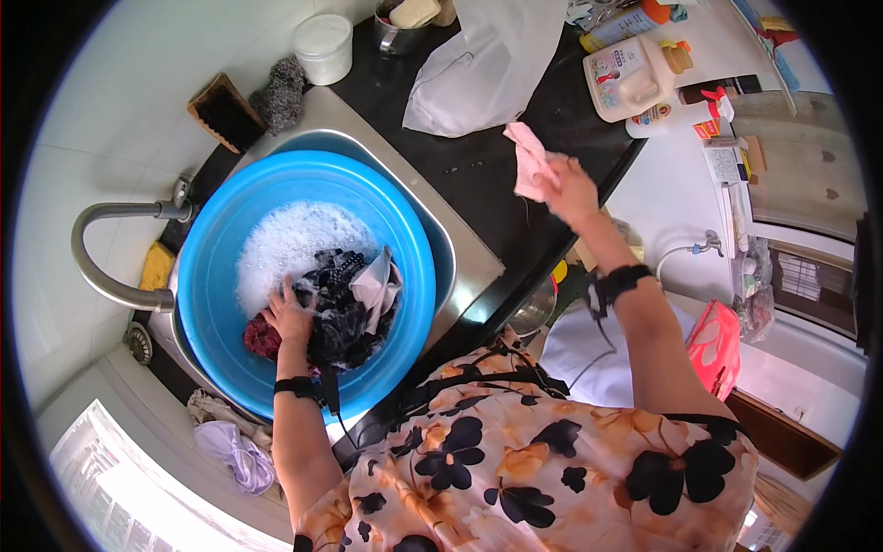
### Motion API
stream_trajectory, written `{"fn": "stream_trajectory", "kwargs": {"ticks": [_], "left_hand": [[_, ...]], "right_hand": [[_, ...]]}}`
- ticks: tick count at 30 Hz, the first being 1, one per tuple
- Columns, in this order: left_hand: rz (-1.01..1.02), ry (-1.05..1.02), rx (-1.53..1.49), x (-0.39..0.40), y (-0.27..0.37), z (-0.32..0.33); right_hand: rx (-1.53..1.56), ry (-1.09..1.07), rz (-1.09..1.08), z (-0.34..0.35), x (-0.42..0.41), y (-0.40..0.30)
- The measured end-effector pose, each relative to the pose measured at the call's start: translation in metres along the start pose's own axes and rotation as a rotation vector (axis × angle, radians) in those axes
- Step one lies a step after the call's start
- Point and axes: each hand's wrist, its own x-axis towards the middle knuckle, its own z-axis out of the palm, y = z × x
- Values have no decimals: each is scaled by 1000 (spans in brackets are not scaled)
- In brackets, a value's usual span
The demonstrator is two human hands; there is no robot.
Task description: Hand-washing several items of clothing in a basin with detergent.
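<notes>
A large blue plastic basin (407, 303) sits in the stainless steel sink (476, 269). White suds (290, 234), wet dark cloth (338, 331), a dark red cloth (261, 338) and a light grey-white cloth (378, 286) lie inside it. My left hand (290, 319) rests with spread fingers on the wet items between the dark and the red cloth; part of its fingers is covered by suds. Away to the right, my right hand (572, 192) holds a folded pink cloth (530, 160) above the black countertop (476, 190).
A curved faucet (86, 241) reaches over the basin's left rim, near a yellow sponge (158, 268). Behind the sink stand a brush (226, 114) and a white tub (323, 50). A plastic bag (476, 76), a detergent jug (628, 79) and a spray bottle (672, 119) occupy the counter.
</notes>
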Motion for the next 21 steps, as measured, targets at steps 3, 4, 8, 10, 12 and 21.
{"fn": "stream_trajectory", "kwargs": {"ticks": [3, 4, 8, 10, 12, 21], "left_hand": [[-10, -14, 46, 2, 6, -5], [-19, -11, 49, 2, 7, -9], [41, -36, 36, -10, 28, -46], [114, -39, 19, -17, 27, -59], [210, -33, 25, -21, 25, -57], [207, -140, -201, -46, 27, -69]], "right_hand": [[104, 49, 258, 28, -7, -43], [162, 133, 174, 35, 2, -64], [284, 48, -57, 50, 28, -149], [482, -147, -108, 46, 31, -184], [910, -342, -176, 61, 29, -213], [137, -367, -926, 152, 54, -349]]}}
